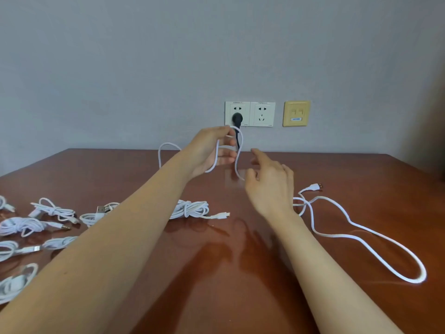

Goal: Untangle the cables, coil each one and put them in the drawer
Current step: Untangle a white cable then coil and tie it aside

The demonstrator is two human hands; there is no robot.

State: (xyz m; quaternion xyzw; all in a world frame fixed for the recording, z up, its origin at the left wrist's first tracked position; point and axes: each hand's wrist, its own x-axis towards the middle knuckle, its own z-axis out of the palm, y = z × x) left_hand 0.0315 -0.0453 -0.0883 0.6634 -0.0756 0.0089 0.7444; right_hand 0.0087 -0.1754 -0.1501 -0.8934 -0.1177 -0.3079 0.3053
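My left hand [212,148] is raised above the brown table [240,261] and holds loops of a white cable [238,162] wound around its fingers. One strand drops from that hand to my right hand [269,186], whose thumb and fingers pinch it with the forefinger stretched out. The same cable trails right across the table in a long loose loop [375,239], ending in a USB plug [314,187]. A coiled white cable [192,208] lies under my left forearm. No drawer is in view.
Several coiled white cables [31,225] lie along the table's left side. On the grey wall behind are two white sockets [250,114], one with a black plug [237,119] and cord, and a yellow network plate [296,113].
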